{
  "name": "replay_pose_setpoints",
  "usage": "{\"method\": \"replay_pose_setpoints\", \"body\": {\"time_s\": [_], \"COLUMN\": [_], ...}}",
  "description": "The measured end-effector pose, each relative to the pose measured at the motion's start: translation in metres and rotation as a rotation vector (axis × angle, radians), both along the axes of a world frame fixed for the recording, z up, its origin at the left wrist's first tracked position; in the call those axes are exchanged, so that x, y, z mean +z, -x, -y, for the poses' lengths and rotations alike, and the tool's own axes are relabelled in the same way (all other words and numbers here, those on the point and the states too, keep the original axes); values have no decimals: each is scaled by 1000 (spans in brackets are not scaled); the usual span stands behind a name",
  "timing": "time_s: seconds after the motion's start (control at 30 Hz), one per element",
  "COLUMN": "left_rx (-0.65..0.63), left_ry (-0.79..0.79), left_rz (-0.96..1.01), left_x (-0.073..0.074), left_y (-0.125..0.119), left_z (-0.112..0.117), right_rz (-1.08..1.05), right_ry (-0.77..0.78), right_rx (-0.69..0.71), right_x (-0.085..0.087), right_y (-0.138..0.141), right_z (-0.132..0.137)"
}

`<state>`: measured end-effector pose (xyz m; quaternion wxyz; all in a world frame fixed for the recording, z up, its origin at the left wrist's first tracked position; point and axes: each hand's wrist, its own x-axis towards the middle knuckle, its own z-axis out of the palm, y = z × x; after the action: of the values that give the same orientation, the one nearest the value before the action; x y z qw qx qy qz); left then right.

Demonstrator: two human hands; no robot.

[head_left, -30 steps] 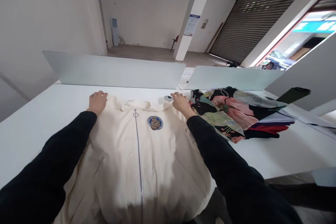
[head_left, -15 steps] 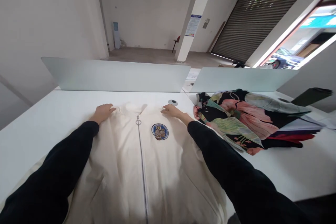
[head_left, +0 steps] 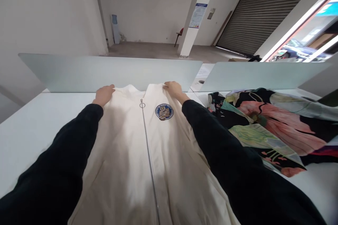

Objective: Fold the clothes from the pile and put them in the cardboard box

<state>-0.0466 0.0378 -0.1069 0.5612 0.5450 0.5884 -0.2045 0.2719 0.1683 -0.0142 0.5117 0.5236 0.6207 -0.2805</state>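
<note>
A cream zip-up jacket [head_left: 126, 154] spreads front side up, its collar end raised toward the divider and its lower part running off the bottom of the view. Its zipper is closed up to a ring pull [head_left: 142, 104], and a round blue patch [head_left: 164, 111] sits on the chest. My left hand [head_left: 104, 95] pinches the jacket at the shoulder left of the collar. On the other shoulder, my right hand [head_left: 173, 89] grips the fabric in the same way. Both hands are closed, their fingertips partly hidden by cloth.
A heap of folded clothes with a floral print on top [head_left: 274, 123] lies to the right on the white table [head_left: 23, 140]. Frosted divider panels [head_left: 118, 72] stand along the table's far edge. Beyond are a pillar [head_left: 196, 17] and a roller shutter [head_left: 243, 17].
Both hands have lifted the jacket's shoulders and moved them away from me toward the divider. The collar now stands higher and the front looks more stretched. The camera view has shifted slightly.
</note>
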Motion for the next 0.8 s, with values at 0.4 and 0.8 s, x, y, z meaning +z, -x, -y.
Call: {"method": "replay_pose_setpoints", "body": {"time_s": [0.4, 0.8], "left_rx": [-39, -161], "left_ry": [-125, 106], "left_rz": [18, 297], "left_x": [0, 141], "left_y": [-24, -26], "left_z": [55, 40], "right_rz": [-119, -182], "right_ry": [371, 424], "right_rx": [-83, -89], "right_x": [38, 294], "right_y": [-37, -45], "right_z": [9, 36]}}
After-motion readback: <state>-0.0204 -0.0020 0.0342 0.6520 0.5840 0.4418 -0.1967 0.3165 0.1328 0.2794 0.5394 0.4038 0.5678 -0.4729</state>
